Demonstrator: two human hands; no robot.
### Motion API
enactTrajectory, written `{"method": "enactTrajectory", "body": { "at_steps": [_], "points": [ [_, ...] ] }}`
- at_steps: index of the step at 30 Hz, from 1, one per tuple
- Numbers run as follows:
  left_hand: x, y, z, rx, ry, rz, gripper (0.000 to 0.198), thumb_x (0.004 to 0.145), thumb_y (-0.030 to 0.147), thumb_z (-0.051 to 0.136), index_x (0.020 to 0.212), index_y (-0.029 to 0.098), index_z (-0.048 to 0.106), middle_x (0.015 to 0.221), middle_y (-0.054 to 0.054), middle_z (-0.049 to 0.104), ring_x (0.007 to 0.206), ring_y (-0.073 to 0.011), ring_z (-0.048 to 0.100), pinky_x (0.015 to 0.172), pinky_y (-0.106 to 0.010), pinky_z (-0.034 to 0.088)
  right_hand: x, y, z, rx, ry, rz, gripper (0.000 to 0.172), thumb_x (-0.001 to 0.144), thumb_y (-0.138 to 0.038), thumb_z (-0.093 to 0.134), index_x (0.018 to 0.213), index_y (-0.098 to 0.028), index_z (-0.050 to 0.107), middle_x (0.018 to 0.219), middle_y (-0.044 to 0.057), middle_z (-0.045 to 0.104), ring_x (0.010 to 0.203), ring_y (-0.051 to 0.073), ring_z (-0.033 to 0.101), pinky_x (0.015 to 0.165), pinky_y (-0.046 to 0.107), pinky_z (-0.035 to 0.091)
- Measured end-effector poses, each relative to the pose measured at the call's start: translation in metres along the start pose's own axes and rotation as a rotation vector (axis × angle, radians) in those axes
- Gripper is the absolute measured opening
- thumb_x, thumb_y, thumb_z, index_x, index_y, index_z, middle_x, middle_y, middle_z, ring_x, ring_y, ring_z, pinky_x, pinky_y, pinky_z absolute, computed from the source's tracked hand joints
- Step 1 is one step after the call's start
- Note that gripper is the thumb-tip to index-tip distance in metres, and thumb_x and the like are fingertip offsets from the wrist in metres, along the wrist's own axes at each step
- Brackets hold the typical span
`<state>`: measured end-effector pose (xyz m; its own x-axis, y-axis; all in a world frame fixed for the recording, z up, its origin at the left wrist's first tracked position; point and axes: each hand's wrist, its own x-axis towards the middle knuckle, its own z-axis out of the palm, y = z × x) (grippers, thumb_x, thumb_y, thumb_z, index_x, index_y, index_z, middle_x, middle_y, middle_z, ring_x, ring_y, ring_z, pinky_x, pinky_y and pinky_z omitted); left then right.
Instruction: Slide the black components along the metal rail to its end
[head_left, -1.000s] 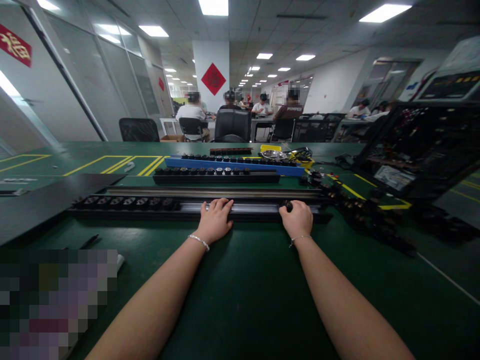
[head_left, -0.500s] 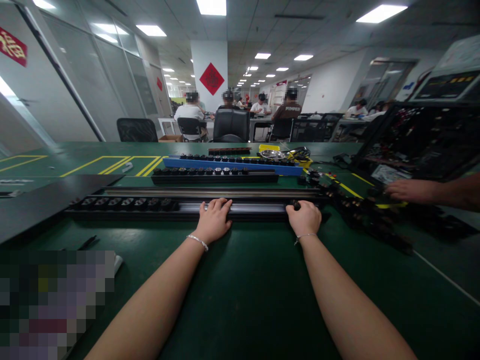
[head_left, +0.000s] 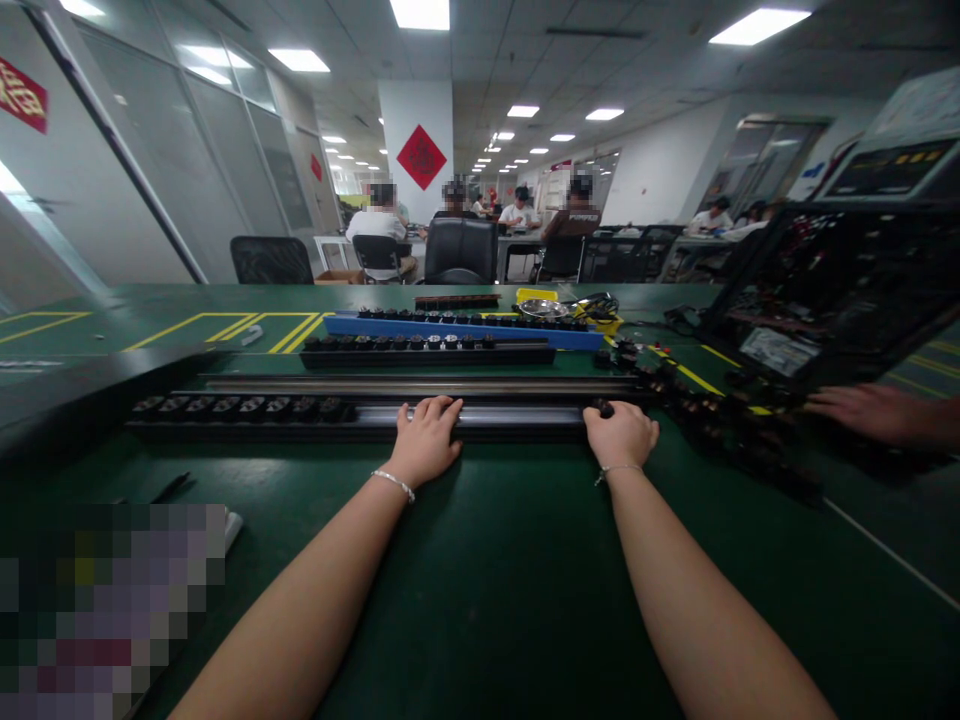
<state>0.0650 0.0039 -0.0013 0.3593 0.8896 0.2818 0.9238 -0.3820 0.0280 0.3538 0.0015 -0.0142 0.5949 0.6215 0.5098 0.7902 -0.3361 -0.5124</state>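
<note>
Green work table (head_left: 480,560) spans the view. Long black rail (head_left: 495,418) lies crosswise on it, near the front edge, with a row of black components (head_left: 240,407) seated at its left end. Left hand (head_left: 426,440) rests flat on the rail's middle, fingers spread, gripping nothing. Right hand (head_left: 621,434) is curled at the rail's right end, pinching a small black component (head_left: 602,408). A co-worker's hand (head_left: 862,412) lies at far right, beside loose black parts (head_left: 720,425).

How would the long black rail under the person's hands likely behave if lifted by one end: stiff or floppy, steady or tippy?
The long black rail looks like straight metal, so probably stiff. Black parts fill only its left stretch, so it may feel end-heavy. It lies flat, so it should slide, not roll.
</note>
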Motion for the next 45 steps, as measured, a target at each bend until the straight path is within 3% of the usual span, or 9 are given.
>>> {"method": "enactTrajectory", "body": {
  "at_steps": [14, 26, 45],
  "points": [
    [0.0, -0.001, 0.002, -0.005, 0.017, 0.007, 0.062, 0.079, 0.037, 0.055, 0.138, 0.027, 0.039, 0.141, -0.008, 0.045, 0.128, -0.0295, 0.038, 0.108, -0.059, 0.023, 0.006, 0.007, -0.004, 0.004, 0.002, 0.078, 0.037, 0.068, -0.032, 0.05, 0.093, -0.012, 0.07, 0.1, 0.014, 0.064, 0.094, 0.027, 0.052, 0.099, 0.047, 0.029],
    [0.001, -0.001, 0.002, -0.003, 0.017, 0.002, 0.061, 0.079, 0.037, 0.055, 0.138, 0.027, 0.04, 0.141, -0.008, 0.045, 0.128, -0.0296, 0.038, 0.107, -0.06, 0.024, 0.015, 0.02, -0.005, 0.034, 0.041, 0.123, 0.035, 0.067, -0.03, 0.053, 0.091, -0.012, 0.071, 0.096, 0.014, 0.064, 0.09, 0.026, 0.052, 0.086, 0.038, 0.041],
    [0.001, -0.001, 0.002, 0.005, 0.008, 0.001, 0.061, 0.079, 0.037, 0.055, 0.138, 0.028, 0.04, 0.14, -0.008, 0.045, 0.128, -0.0303, 0.039, 0.107, -0.06, 0.024, 0.025, 0.039, -0.002, 0.111, 0.115, 0.192, 0.034, 0.067, -0.028, 0.053, 0.091, -0.012, 0.071, 0.093, 0.013, 0.061, 0.092, 0.025, 0.054, 0.087, 0.038, 0.043]
  ]
}}
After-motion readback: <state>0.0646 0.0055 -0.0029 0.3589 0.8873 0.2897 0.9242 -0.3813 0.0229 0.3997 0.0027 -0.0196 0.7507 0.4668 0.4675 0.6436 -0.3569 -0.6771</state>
